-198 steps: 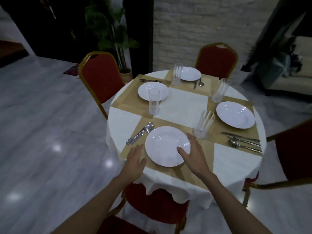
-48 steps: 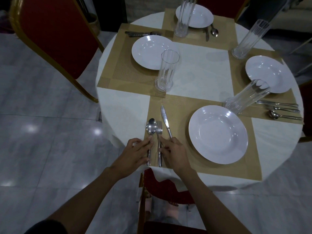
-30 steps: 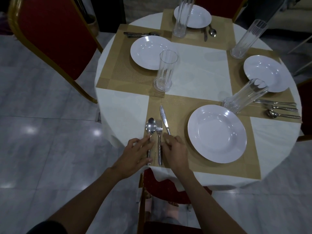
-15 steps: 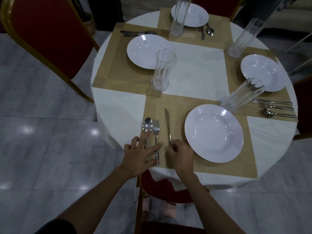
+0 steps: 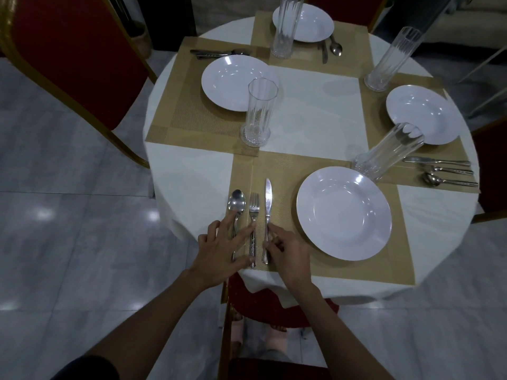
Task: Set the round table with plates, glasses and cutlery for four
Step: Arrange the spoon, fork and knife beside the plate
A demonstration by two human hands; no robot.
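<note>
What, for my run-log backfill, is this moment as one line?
left hand: rests on steel spoon and steel fork | right hand: pinches steel knife handle | white round plate: beside, on gold placemat

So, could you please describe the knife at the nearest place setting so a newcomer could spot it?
On the round table, find the gold placemat nearest the camera. Left of its white plate lie a spoon, fork and knife side by side. The knife is the rightmost, closest to the plate, its handle pinched by the right hand.
</note>
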